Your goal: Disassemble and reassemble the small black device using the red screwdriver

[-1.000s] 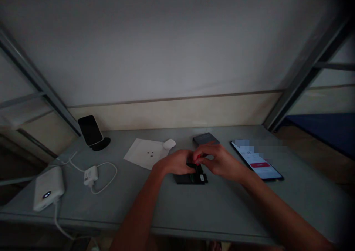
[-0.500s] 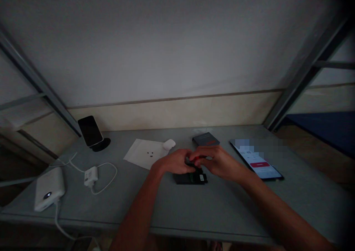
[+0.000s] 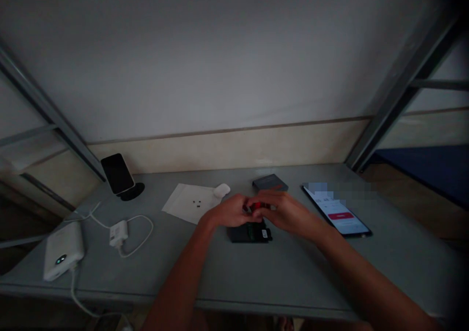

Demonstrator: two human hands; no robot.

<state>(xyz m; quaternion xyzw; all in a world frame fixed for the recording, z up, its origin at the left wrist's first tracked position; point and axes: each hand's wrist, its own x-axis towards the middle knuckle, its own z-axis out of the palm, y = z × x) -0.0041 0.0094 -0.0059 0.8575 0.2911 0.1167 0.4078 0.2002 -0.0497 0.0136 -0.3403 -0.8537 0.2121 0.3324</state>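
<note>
While your right hand pinches a red item, your left hand curls beside it, grip unclear; the dark device lies just below both, long axis crosswise, left hand nearer.

Bare forearms, bare wrists, each hand bare

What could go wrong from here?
1. The small dark pieces sit uncovered on the white sheet beside the left hand; a bump could scatter them.
2. The right hand seems to grip a red item close to the dark device; a slip might scratch its green part.
</note>
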